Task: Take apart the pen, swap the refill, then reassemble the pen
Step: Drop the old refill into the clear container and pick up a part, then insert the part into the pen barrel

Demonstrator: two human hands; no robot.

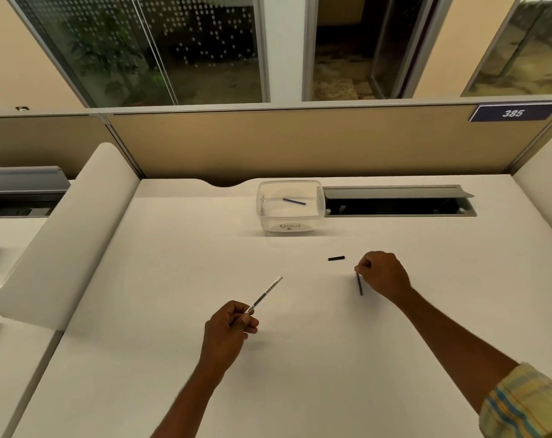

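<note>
My left hand (pixel 232 325) grips the lower end of a white pen barrel (pixel 266 294), which points up and to the right above the white desk (pixel 173 374). My right hand (pixel 382 275) pinches the top of a thin dark refill (pixel 360 284); its lower end reaches down to the desk. A short black pen piece (pixel 336 258) lies on the desk just left of my right hand. Another dark refill (pixel 294 201) lies inside a clear plastic tub (pixel 288 224) at the back of the desk.
The tub carries a "Recycle" label. An open cable tray (pixel 397 205) runs along the back right. A tan partition (pixel 300 143) with a "385" sign stands behind. A rounded white divider (pixel 72 235) borders the left side.
</note>
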